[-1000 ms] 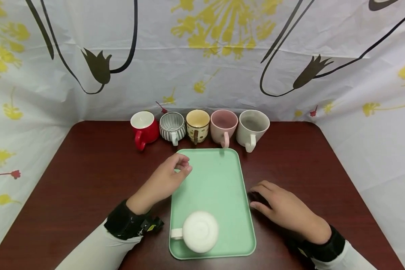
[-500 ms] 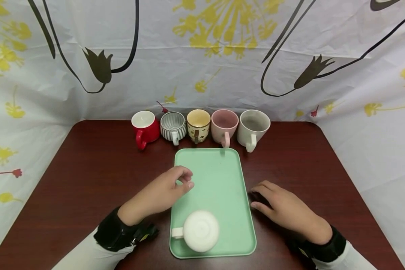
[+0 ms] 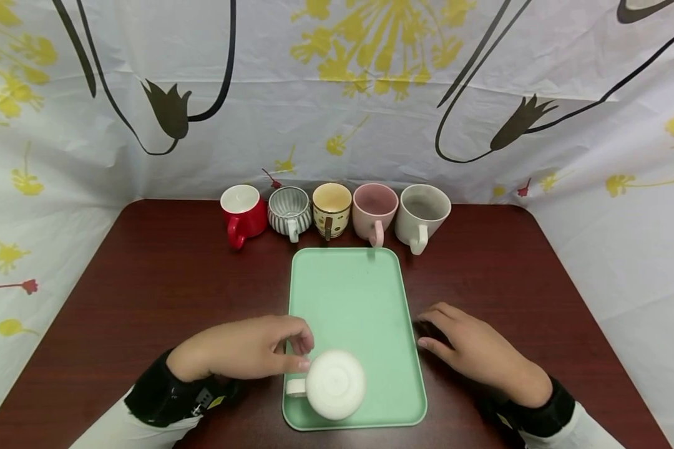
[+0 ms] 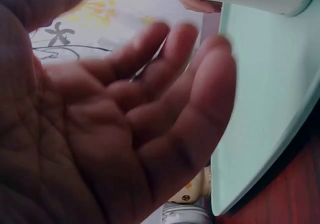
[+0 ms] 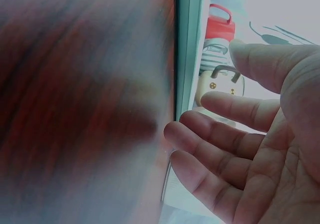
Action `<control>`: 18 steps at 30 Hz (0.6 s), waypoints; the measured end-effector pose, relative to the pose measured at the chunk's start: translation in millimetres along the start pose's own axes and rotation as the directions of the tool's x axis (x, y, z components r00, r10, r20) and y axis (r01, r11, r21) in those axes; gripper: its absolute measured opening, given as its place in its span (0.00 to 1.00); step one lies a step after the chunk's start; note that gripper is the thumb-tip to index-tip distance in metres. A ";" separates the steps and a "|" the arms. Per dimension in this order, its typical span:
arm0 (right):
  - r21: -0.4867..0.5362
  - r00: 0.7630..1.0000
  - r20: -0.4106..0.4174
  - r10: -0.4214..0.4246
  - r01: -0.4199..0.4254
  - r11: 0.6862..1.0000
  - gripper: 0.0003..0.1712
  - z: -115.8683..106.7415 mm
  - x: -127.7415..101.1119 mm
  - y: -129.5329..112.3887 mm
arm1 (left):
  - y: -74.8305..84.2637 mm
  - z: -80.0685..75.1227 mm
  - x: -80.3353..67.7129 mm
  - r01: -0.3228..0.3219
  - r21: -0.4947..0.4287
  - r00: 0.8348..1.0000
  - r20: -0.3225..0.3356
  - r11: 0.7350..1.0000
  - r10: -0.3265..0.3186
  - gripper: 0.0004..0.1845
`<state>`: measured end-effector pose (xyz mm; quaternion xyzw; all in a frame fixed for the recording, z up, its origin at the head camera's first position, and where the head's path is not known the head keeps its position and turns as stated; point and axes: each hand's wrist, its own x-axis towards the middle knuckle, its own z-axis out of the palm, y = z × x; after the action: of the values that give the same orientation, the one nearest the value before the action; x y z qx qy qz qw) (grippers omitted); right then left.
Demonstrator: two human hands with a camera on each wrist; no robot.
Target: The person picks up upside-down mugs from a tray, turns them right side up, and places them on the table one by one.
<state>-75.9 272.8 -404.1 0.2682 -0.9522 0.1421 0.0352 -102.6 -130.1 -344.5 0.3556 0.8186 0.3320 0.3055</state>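
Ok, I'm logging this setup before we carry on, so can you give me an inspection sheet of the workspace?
Surface: dark red-brown table, bare wood showing either side of the tray.
Job's things: white mug upside down on the near end of the green tray, handle pointing left.
Clutter: five upright mugs in a row behind the tray: red, striped grey, dotted yellow, pink, pale grey.
Grippers: left hand by the white mug's handle, contact unclear; right hand flat on the table beside the tray.
Cables: nothing seen.
Surroundings: white flower-print sheet behind and at both sides.
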 end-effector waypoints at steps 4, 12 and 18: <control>0.005 1.000 0.006 0.005 -0.005 1.000 0.21 0.5 -0.5 0.4 | -1.6 0.3 -1.7 -0.041 -0.045 0.993 0.112 0.998 0.046 0.13; 0.008 1.000 0.009 0.002 -0.002 1.000 0.21 1.3 -0.9 0.8 | -2.7 3.5 1.4 -0.116 0.006 0.976 0.185 0.993 0.113 0.05; 0.017 1.000 0.010 -0.006 0.005 1.000 0.20 0.6 -1.0 0.6 | -6.2 4.5 7.0 -0.180 -0.027 0.955 0.236 0.983 0.181 0.10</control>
<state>-75.3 273.6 -405.0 0.2718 -0.9504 0.1486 0.0286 -105.6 -126.4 -353.7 0.4652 0.7395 0.3157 0.3703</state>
